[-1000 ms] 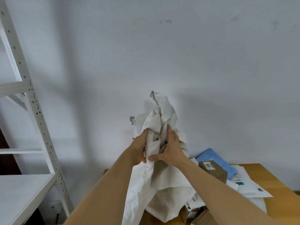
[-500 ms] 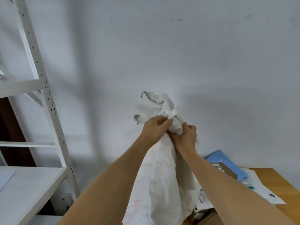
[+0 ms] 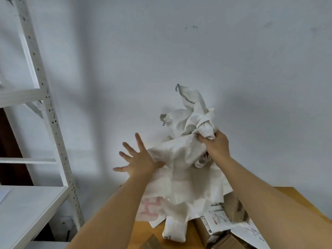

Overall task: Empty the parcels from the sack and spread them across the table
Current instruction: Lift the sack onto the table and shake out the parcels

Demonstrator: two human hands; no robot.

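The white woven sack (image 3: 183, 155) hangs crumpled above the wooden table (image 3: 291, 200), a faded red mark on its lower part. My right hand (image 3: 215, 144) grips a bunched fold of the sack near its top. My left hand (image 3: 138, 159) is spread wide, fingers straight, its thumb side against the sack's left edge. Below the sack lie parcels: a white soft packet (image 3: 174, 230), a brown box with a printed label (image 3: 213, 229), a brown padded parcel (image 3: 233, 209) and a white mailer (image 3: 249, 234).
A white metal shelving unit (image 3: 53, 126) stands at the left, with a white shelf board (image 3: 27, 211) low down. A plain white wall lies behind the table. A brown cardboard corner (image 3: 150, 243) shows at the bottom edge.
My left hand has let go of the sack and opened wide to the left. My right hand has carried the bunched sack top to the right. More parcels show under the sack.
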